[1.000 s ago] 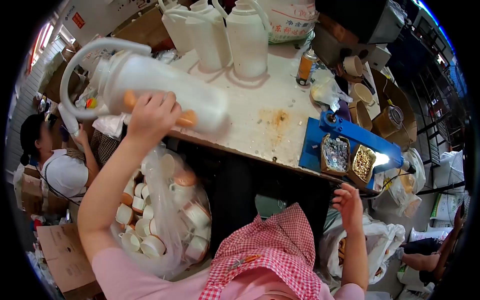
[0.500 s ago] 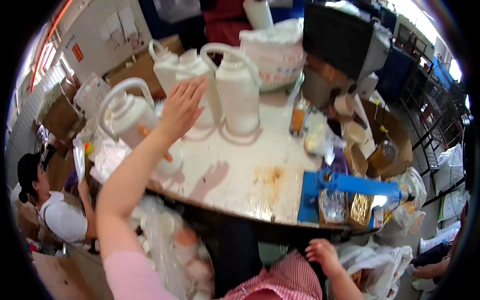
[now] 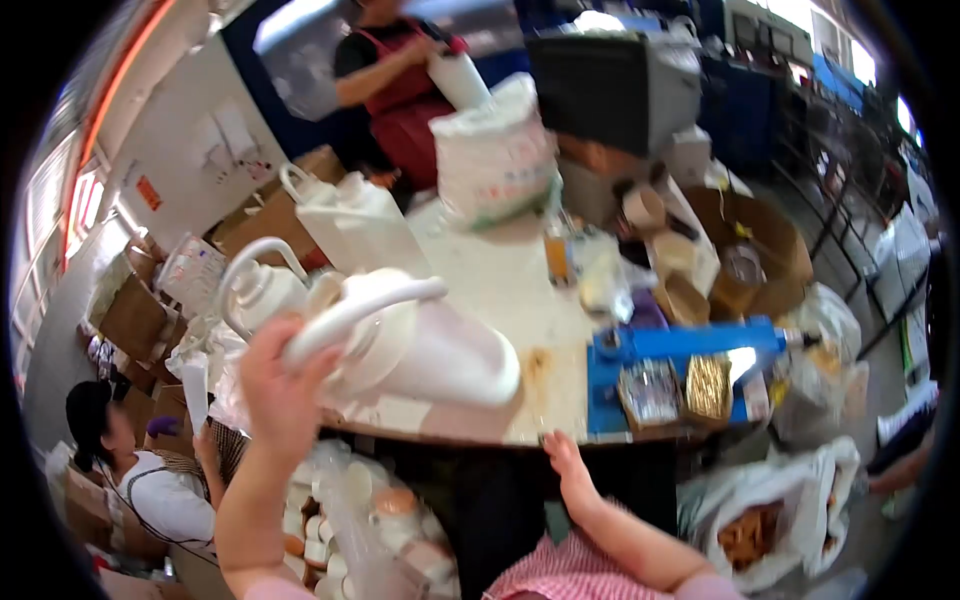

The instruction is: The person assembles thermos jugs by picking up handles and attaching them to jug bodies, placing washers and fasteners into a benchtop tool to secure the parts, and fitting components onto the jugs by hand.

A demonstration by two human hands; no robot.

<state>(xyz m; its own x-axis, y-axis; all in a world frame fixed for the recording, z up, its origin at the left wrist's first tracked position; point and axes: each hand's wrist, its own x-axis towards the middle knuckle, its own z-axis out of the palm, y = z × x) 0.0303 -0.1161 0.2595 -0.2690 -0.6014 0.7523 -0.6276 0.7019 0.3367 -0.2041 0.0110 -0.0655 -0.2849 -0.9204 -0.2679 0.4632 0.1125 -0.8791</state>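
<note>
My left hand (image 3: 283,385) is closed around the curved handle of a white plastic jug (image 3: 440,350). The jug leans steeply over the near part of the table, its top toward me and its base pointing right; whether the base touches the tabletop is unclear. Near the table's front edge, my right hand (image 3: 570,470) is open with nothing in it, fingers stretched out. Behind my left hand stands a white jug with a looped handle (image 3: 262,292). Farther back is another white container (image 3: 360,225).
A blue metal device (image 3: 690,345) with silver and gold blocks occupies the table's right front. A white sack (image 3: 495,155) stands at the back, near a person in a red apron (image 3: 405,120). Another person (image 3: 165,490) is at left. Below the edge sits a bag of round pieces (image 3: 350,510).
My left hand has gripped a jug's handle and tilted the jug toward me. My right hand has risen to the table edge. The view has shifted, showing more of the person behind the table.
</note>
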